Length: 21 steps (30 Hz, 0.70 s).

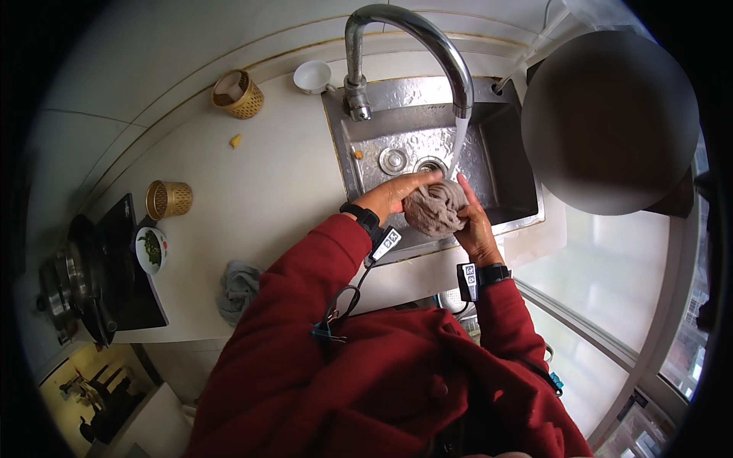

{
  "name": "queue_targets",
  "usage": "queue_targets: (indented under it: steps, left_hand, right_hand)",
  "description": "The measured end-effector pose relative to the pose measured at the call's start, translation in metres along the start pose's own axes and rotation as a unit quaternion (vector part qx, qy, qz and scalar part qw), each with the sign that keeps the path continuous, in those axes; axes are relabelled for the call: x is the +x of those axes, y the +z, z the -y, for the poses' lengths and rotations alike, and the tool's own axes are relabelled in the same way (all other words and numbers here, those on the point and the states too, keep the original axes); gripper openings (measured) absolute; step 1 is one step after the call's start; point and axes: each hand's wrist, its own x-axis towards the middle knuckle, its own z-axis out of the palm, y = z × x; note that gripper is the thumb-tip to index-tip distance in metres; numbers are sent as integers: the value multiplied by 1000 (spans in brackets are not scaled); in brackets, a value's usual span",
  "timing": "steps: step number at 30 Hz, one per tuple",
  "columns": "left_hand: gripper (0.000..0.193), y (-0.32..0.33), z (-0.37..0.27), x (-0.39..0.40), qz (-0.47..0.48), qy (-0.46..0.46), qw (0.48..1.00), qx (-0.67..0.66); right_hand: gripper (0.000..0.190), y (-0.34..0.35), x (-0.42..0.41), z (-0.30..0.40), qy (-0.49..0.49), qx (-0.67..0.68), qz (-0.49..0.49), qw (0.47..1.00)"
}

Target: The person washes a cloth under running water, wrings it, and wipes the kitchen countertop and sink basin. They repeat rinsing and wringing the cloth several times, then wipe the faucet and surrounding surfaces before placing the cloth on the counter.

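A bunched greyish-brown cloth [436,210] is held over the near part of a stainless steel sink [366,137]. My left hand [395,192] grips its left and upper side. On the right, my right hand [476,226] presses against it, index finger extended upward. Water [458,140] pours from the curved chrome faucet [418,20] and runs down just behind the cloth's top edge. Partly behind the left fingertips is the drain opening [430,166]. A round metal drain strainer [393,161] lies on the sink floor beside it.
White cup [313,77] and perforated gold basket [239,97] stand along the back wall. Another gold basket [170,199], a bowl of greens [151,251] and a grey cloth [239,291] are on the counter left. Pots [74,275] sit on the black cooktop [134,292]. A blurred disc hides the far right.
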Motion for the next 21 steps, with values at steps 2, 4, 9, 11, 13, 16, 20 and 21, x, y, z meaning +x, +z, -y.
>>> queue_targets:
  steps: [2, 4, 9, 11, 13, 16, 20, 21]
  left_hand:
    - [36, 12, -2, -5, -28, 44, 998, 42]
    - [28, 25, -4, -3, -47, 135, 981, 134]
    - [26, 55, 7, -10, -138, 336, 845, 393]
    - [31, 69, 18, -23, -116, 454, 785, 405]
    - [32, 78, 29, -33, -100, 522, 677, 509]
    - [30, 65, 27, -23, -158, 466, 668, 558]
    - [36, 14, 5, 18, -322, 293, 712, 550]
    - [37, 8, 5, 21, -347, 324, 696, 539]
  right_hand:
    - [69, -5, 3, -2, -36, -19, -32, 999]
    - [65, -7, 3, -13, -16, -92, -104, 990]
    - [89, -12, 5, -24, 165, 78, -70, 981]
    - [93, -17, 13, -18, 130, 160, 49, 977]
    - [81, -22, 21, -14, 116, 99, 31, 988]
    - [49, -20, 25, -25, 108, 60, -13, 992]
    - [36, -8, 18, -61, 37, 60, -87, 994]
    - [38, -9, 15, -65, 14, 74, -27, 997]
